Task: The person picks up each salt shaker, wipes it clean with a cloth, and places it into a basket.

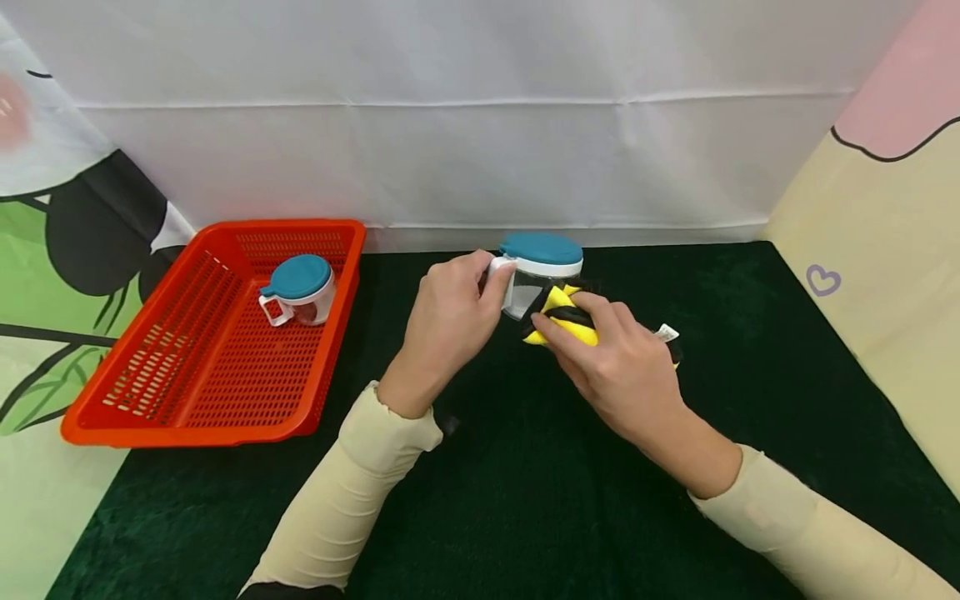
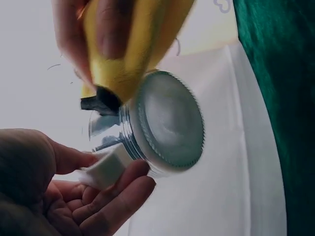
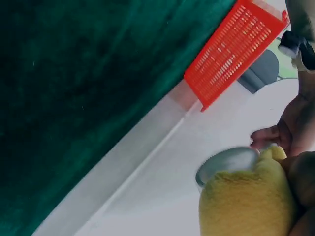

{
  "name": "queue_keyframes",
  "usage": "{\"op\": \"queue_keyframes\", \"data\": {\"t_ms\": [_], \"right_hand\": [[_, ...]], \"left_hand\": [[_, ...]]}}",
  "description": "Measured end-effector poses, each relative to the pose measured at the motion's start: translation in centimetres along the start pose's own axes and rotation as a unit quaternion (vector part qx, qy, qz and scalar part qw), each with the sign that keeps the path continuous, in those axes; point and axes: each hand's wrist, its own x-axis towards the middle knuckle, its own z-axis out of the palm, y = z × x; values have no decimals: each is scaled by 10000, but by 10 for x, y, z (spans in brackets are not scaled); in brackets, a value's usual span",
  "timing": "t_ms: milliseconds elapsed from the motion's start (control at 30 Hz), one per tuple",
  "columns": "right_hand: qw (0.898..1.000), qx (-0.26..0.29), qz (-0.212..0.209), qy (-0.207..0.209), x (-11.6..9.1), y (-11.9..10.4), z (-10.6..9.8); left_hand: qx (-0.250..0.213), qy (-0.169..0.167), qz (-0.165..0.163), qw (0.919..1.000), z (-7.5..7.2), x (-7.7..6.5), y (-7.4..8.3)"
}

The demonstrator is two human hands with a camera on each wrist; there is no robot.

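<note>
Left hand (image 1: 453,312): thumb and fingers pinching the white handle of the clear, round-bodied jar with the blue lid (image 1: 542,248).
Right hand (image 1: 622,367): fingers bunched around a fuzzy yellow-and-black cloth (image 1: 573,329), pinching it against the jar's side.
Jar in hand: held up off the dark green, velvety table cover (image 1: 525,517), near the white backdrop (image 1: 480,167); ridged underside shows in both wrist views.
Why the handle: probably steadies the jar and leaves its wall free for the cloth.
Why bunched: likely makes a thick pad between fingertips and jar; my reading.
Red basket (image 1: 187,437): slotted plastic, rectangular, on the person's left; placed, I'd guess, to keep jars together, clear of the hands.
Second blue-lidded jar (image 1: 300,283): upright inside the basket, toward its far right corner, white handle facing left.
Labels: small white tag (image 1: 666,333) by the right hand; print too small to read.
Brands: none readable on jars or basket.
Decor: purple heart outline (image 1: 823,280) on the cream side panel; no words seen.
</note>
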Motion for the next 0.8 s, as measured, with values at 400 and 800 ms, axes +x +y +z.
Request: {"op": "queue_keyframes", "data": {"t_ms": [400, 800], "right_hand": [[9996, -247, 32, -108, 8, -5, 1], [9992, 299, 186, 182, 11, 2, -2]], "left_hand": [[-150, 23, -143, 9998, 0, 3, 0], [-152, 27, -199, 9997, -3, 3, 2]]}}
